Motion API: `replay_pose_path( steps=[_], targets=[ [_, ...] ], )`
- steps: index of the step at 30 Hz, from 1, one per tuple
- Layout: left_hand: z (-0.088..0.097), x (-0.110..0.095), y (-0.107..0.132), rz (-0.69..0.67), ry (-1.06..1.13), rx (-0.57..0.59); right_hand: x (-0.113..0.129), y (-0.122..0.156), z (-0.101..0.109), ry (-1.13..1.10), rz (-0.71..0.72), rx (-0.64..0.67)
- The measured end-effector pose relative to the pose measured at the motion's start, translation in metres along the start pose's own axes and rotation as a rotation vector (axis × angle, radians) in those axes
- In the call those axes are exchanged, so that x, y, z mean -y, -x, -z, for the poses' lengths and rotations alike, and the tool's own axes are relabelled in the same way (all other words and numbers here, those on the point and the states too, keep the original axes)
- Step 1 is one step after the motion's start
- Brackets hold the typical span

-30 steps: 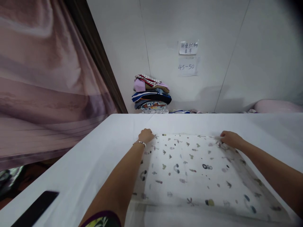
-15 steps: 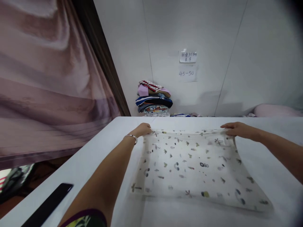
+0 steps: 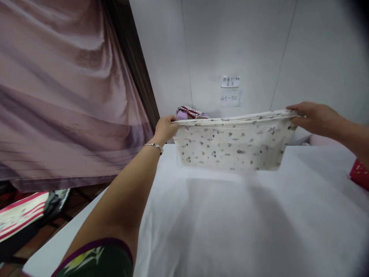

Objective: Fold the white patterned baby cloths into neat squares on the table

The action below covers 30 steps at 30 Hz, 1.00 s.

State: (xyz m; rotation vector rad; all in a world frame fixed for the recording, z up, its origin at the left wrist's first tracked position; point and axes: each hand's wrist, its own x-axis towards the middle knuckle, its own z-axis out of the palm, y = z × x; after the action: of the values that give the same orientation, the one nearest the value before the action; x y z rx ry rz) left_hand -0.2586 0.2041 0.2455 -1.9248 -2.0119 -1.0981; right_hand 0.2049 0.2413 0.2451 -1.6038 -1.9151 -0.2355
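Observation:
A folded white cloth [image 3: 230, 146] printed with small dark and coloured motifs hangs in the air above the white table [image 3: 219, 223]. My left hand [image 3: 165, 129] is closed on its top left corner; a silver bracelet circles that wrist. My right hand [image 3: 313, 117] is closed on the top right corner. The top edge is stretched straight between both hands, and the lower edge hangs just above the tabletop.
A stack of folded clothes [image 3: 190, 112] sits behind the cloth against the white wall, mostly hidden. Two paper notes [image 3: 230, 90] are stuck on the wall. A mauve curtain [image 3: 63, 92] hangs at left. Striped fabric [image 3: 20, 215] lies low left; something red [image 3: 360, 173] shows at right.
Both hands have lifted the printed cloth off the table by its far edge; it now hangs upright in the air. The view has tilted up, and the black phone is out of sight.

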Motion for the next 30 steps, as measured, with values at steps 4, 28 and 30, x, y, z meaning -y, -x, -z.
replay_pose_path(
  steps=[4,28,30],
  targets=[
    [0.009,0.003,0.055,-0.211,-0.114,0.032,-0.019,0.043,0.0,0.171,0.214,-0.034],
    [-0.053,0.056,0.334,-0.374,-0.117,0.56,-0.093,0.357,-0.098,0.082,0.445,0.234],
    [-0.049,0.055,0.332,-0.357,-0.091,0.595,-0.092,0.357,-0.097,0.076,0.428,0.272]
  ],
)
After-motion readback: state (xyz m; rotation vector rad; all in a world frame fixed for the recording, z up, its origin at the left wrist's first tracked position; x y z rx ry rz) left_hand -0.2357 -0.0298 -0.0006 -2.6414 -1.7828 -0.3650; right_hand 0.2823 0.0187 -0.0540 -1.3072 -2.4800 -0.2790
